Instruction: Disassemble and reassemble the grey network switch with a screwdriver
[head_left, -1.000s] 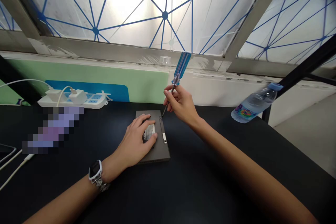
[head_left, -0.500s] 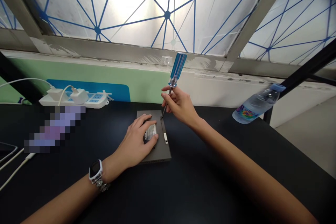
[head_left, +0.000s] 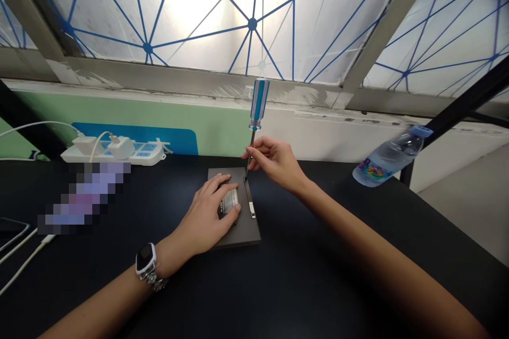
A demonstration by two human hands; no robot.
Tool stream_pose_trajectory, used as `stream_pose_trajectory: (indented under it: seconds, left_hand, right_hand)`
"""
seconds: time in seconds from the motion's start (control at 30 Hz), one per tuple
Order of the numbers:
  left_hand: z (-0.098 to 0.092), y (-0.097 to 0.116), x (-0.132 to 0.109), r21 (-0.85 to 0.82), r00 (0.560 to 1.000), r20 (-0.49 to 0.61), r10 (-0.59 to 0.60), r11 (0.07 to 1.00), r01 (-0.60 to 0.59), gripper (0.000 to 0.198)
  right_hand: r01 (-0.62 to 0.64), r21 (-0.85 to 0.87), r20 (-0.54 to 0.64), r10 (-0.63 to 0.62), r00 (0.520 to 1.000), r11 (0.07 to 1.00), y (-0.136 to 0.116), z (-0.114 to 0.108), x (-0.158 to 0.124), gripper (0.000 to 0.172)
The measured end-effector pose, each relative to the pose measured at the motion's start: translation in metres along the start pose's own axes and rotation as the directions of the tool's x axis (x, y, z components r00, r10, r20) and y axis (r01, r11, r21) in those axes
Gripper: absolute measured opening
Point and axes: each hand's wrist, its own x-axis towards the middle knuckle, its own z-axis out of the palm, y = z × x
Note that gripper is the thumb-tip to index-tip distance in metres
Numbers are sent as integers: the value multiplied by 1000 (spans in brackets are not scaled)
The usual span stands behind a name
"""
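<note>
A flat grey device (head_left: 246, 228) lies on the black table (head_left: 302, 275), with a silver label plate partly under my fingers. My left hand (head_left: 207, 214) lies flat on top of it, fingers stretched out, pressing it down. My right hand (head_left: 274, 159) pinches the metal shaft of a screwdriver with a blue and clear handle (head_left: 257, 103). The screwdriver stands almost upright, its tip on the far right corner of the device. A watch (head_left: 145, 263) is on my left wrist.
A white power strip (head_left: 113, 152) with plugged-in chargers sits at the back left, cables running off to the left. A plastic water bottle (head_left: 387, 158) lies at the table's right edge. A blurred patch covers something at left. A window ledge runs behind.
The screwdriver handle has swung left from a rightward tilt to nearly upright, its tip staying at the device's corner. My left hand has stayed flat on the device.
</note>
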Motion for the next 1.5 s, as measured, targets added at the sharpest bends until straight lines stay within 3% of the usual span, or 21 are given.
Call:
stream_pose_trajectory:
  seconds: [0.17,0.37,0.6,0.87,1.1,1.4,1.5]
  left_hand:
    - [-1,1,0,12,1000,4,-6,1000,6,40]
    - [0,0,1,18,1000,15,-10,1000,10,41]
    - [-1,1,0,13,1000,16,-10,1000,10,41]
    - [-1,0,0,14,999,28,-17,1000,16,42]
    - [0,-1,0,18,1000,12,4,1000,-4,42]
    - [-1,-1,1,6,1000,11,11,1000,-11,42]
    - [-2,0,1,11,1000,19,6,1000,-6,43]
  right_hand:
    - [2,-57,39,0,999,998,-5,0,-1,25]
    - [-117,128,-35,122,992,985,0,1,1,38]
    - [-160,175,51,153,987,971,2,-7,4,34]
    - [-96,35,168,89,982,995,-6,-8,2,28]
    - [-44,-217,-71,30,997,975,0,-4,0,27]
    - [27,-367,91,7,996,930,-15,-5,0,25]
    - [-5,-319,124,47,991,948,-16,-6,0,26]
